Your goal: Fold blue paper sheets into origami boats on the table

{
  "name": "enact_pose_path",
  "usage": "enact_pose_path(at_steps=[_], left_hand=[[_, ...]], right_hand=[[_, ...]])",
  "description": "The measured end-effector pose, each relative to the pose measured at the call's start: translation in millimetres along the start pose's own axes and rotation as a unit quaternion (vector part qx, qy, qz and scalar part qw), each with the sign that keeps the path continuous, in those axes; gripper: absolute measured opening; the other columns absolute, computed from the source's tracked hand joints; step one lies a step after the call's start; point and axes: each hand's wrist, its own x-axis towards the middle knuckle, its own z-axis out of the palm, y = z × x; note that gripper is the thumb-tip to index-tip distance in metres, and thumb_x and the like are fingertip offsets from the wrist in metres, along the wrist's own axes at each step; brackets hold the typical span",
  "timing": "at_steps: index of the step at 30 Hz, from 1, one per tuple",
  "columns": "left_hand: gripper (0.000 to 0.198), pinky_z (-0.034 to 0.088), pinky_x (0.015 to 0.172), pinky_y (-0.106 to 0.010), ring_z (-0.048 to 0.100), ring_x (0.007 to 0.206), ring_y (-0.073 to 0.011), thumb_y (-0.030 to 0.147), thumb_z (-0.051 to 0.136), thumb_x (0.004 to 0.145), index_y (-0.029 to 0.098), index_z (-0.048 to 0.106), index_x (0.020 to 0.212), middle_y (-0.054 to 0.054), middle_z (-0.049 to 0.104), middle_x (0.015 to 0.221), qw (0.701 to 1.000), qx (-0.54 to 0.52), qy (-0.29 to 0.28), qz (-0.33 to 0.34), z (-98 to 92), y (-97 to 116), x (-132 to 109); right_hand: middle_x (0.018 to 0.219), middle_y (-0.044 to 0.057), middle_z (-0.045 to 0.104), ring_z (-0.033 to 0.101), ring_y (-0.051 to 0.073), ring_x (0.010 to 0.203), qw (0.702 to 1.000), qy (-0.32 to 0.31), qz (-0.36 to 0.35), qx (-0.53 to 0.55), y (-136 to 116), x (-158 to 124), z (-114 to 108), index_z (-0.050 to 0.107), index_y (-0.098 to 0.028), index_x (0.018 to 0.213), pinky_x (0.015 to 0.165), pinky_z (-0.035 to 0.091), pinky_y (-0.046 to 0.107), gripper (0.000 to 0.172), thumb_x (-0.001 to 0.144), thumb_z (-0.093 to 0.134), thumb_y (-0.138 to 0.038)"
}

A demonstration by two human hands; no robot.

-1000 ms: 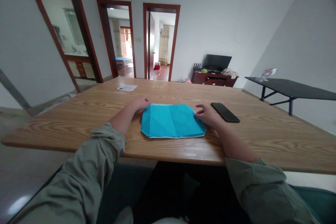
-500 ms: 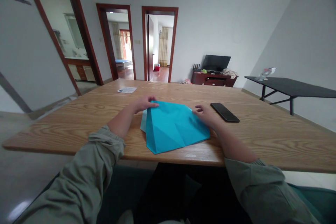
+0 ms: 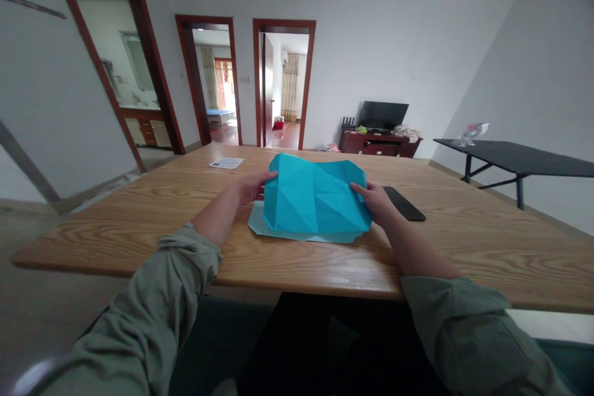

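A creased sheet of bright blue paper is held up between my two hands, tilted toward me above the table. My left hand grips its left edge, thumb in front and fingers behind. At the right edge my right hand pinches it the same way, with the thumb on the near face. Folds run across the sheet in several directions, and its corners are cut or folded off. Beneath it a paler blue layer shows along the left and lower side; whether it is joined to the sheet I cannot tell.
A dark phone lies just right of my right hand, partly hidden by it. Farther back on the wooden table rests a small white printed card. A black folding table stands at the right.
The blue paper has been raised off the table and tipped up, showing the paler layer under it. My right hand has closed on the right edge.
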Motion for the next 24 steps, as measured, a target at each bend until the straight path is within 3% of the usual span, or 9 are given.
enact_pose_path(at_steps=[2, 6, 10, 14, 19, 21, 24], left_hand=[[0.046, 0.053, 0.064, -0.030, 0.066, 0.075, -0.0182, 0.050, 0.074, 0.067, 0.022, 0.064, 0.102, -0.005, 0.070, 0.098, 0.999, 0.029, -0.008, -0.029, 4.5, -7.0, 3.6], [0.048, 0.052, 0.064, -0.030, 0.066, 0.075, -0.0188, 0.045, 0.075, 0.066, 0.024, 0.063, 0.108, -0.004, 0.071, 0.097, 0.997, 0.046, 0.063, 0.019, 10.8, -13.9, 14.7], [0.041, 0.053, 0.068, -0.032, 0.067, 0.078, -0.0212, 0.038, 0.072, 0.069, 0.018, 0.065, 0.104, -0.008, 0.072, 0.095, 0.993, 0.035, 0.102, 0.042, 7.8, -18.7, 24.1], [0.036, 0.053, 0.069, -0.031, 0.067, 0.078, -0.0207, 0.036, 0.068, 0.074, 0.018, 0.065, 0.104, -0.007, 0.072, 0.092, 0.987, 0.092, 0.121, 0.053, 2.8, -21.2, 26.4], [0.041, 0.054, 0.075, -0.031, 0.066, 0.083, -0.0190, 0.041, 0.066, 0.077, 0.018, 0.061, 0.111, -0.006, 0.071, 0.096, 0.986, 0.087, 0.085, 0.118, 2.6, -12.9, 17.8], [0.045, 0.054, 0.075, -0.031, 0.066, 0.084, -0.0188, 0.043, 0.067, 0.077, 0.017, 0.060, 0.113, -0.007, 0.071, 0.098, 0.986, 0.078, 0.055, 0.139, 4.0, -8.6, 12.7], [0.049, 0.054, 0.075, -0.032, 0.066, 0.084, -0.0198, 0.048, 0.065, 0.078, 0.017, 0.058, 0.116, -0.008, 0.070, 0.100, 0.985, 0.080, 0.040, 0.150, 5.1, -6.7, 8.7]], right_hand=[[0.097, 0.008, 0.073, 0.068, 0.021, 0.079, 0.999, 0.022, 0.014, -0.019, 3.8, 12.1, 0.2, 0.067, -0.016, 0.103, 0.068, 0.055, 0.031, 0.030, 0.078, 0.067, -0.034], [0.094, 0.010, 0.073, 0.067, 0.019, 0.075, 0.998, 0.030, 0.052, -0.032, 3.1, 26.0, 6.6, 0.067, -0.014, 0.103, 0.065, 0.054, 0.029, 0.028, 0.081, 0.063, -0.030], [0.098, 0.012, 0.071, 0.066, 0.018, 0.075, 0.997, 0.030, 0.059, -0.044, 0.7, 26.3, 10.9, 0.066, -0.014, 0.103, 0.064, 0.053, 0.027, 0.026, 0.083, 0.059, -0.030], [0.102, 0.013, 0.070, 0.066, 0.018, 0.072, 0.983, 0.007, 0.041, -0.177, 5.4, 24.1, 6.9, 0.064, -0.017, 0.107, 0.062, 0.051, 0.029, 0.036, 0.087, 0.052, -0.043], [0.112, 0.019, 0.066, 0.062, 0.025, 0.100, 0.938, 0.052, -0.043, -0.340, 9.6, 25.7, 2.9, 0.064, -0.012, 0.110, 0.080, 0.046, 0.031, 0.043, 0.085, 0.053, -0.045], [0.102, 0.017, 0.069, 0.063, 0.025, 0.094, 0.927, 0.025, -0.053, -0.371, 8.8, 23.9, 4.0, 0.069, -0.012, 0.095, 0.076, 0.046, 0.030, 0.041, 0.088, 0.047, -0.046], [0.085, 0.013, 0.071, 0.064, 0.019, 0.069, 0.932, -0.038, -0.016, -0.360, 6.3, 16.2, 8.5, 0.068, -0.014, 0.081, 0.060, 0.046, 0.026, 0.037, 0.088, 0.047, -0.044]])
